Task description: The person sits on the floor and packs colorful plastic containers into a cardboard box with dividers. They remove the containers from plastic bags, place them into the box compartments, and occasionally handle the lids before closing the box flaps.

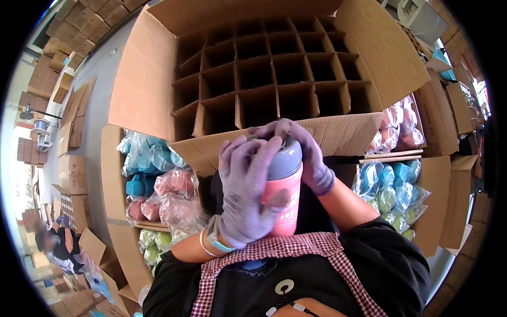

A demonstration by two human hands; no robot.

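A pink tumbler (280,200) with a grey lid (286,158) and printed writing stands upright close against the apron. My left hand (249,190), in a light purple knit glove, wraps the tumbler's side and the lid's edge. Behind and over the lid lies my right hand (303,154), gloved alike, its fingers at the lid's top. The fingertips overlap there, so exact contact is partly hidden. Just beyond both hands is an open cardboard box (340,132) with a grid of cardboard dividers (255,92); the compartments look dark inside.
Boxes on the left hold bagged blue, red and green items (174,186). On the right, another box holds bagged blue and green items (386,186), with pink ones (400,126) above. A co-worker (59,241) is at the far left, near stacked cartons.
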